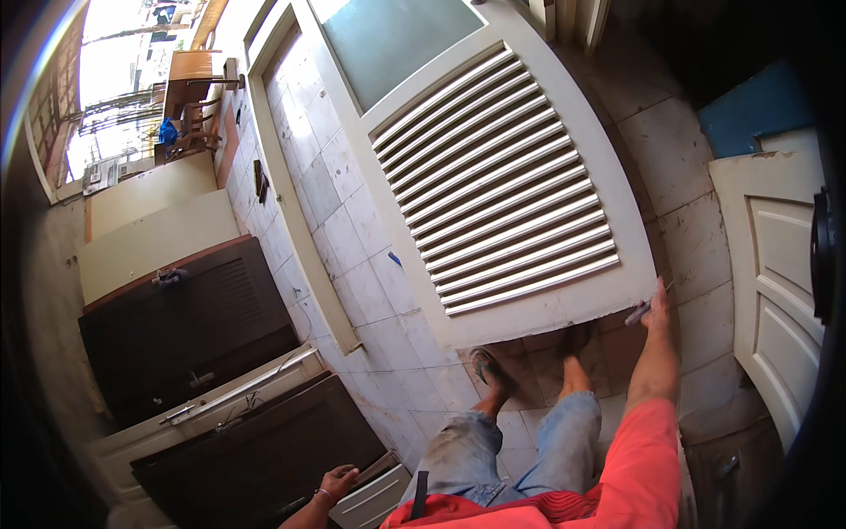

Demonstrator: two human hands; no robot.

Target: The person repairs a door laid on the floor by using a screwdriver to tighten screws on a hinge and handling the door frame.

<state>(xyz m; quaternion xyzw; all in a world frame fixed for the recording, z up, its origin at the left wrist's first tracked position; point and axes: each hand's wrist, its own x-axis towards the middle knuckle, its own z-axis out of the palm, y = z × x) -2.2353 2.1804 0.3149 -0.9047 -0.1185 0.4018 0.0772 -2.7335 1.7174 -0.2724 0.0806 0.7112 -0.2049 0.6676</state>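
A white door with a louvred panel and a grey-green pane lies in front of me, above the tiled floor. My right hand is at its near right corner, closed on a small flat greyish piece that I cannot name. Lower left, my left hand hangs with its fingers loosely curled and nothing visible in them. It is nearest to a dark brown door panel and a white slatted piece.
A white door frame lies left of the louvred door. Another dark panel leans at the left wall. On the right stand a white panelled door and a blue object. A wooden chair is farther back.
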